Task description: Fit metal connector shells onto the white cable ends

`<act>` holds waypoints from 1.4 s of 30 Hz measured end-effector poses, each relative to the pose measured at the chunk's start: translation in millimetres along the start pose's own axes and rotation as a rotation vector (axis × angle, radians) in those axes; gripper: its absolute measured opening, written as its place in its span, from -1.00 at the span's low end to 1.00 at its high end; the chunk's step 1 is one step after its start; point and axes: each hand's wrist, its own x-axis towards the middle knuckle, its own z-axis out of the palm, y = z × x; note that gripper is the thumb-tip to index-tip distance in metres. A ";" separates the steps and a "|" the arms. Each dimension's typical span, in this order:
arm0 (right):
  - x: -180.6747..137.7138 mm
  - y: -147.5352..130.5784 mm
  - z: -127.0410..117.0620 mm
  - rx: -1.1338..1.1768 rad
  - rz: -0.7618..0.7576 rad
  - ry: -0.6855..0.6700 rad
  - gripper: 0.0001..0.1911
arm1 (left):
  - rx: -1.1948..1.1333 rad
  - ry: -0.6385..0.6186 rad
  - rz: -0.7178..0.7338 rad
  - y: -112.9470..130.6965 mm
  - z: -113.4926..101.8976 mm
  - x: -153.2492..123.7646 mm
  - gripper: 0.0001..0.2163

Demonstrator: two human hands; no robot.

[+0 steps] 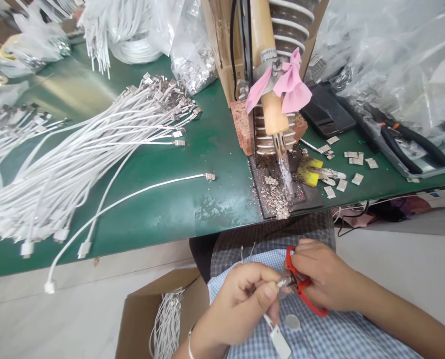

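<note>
Over my lap, my left hand [244,301] pinches a white cable [267,320] between thumb and fingers. Below those fingers hangs a flat white plug [280,343] with a bit of red wire at its neck. My right hand [324,276] is closed around red-handled scissors [314,303]. Their short blades meet the cable end at my left fingertips; whether they are cutting it I cannot tell. On the bench above lies a single white cable [151,187] with a bare metal connector, beside a big bundle of white cables [91,144].
A soldering iron [270,99] with pink cloth ties stands over a spattered dark plate [263,199]. Loose metal connectors [351,154], a yellow sponge [307,172], pliers [412,139] and a phone [329,112] lie to its right. A cardboard box [132,319] holding cables sits below.
</note>
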 end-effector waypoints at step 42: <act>-15.9 2.2 10.1 0.098 0.166 -0.178 -0.77 | -0.037 0.202 0.111 -32.0 1.2 -8.6 -0.81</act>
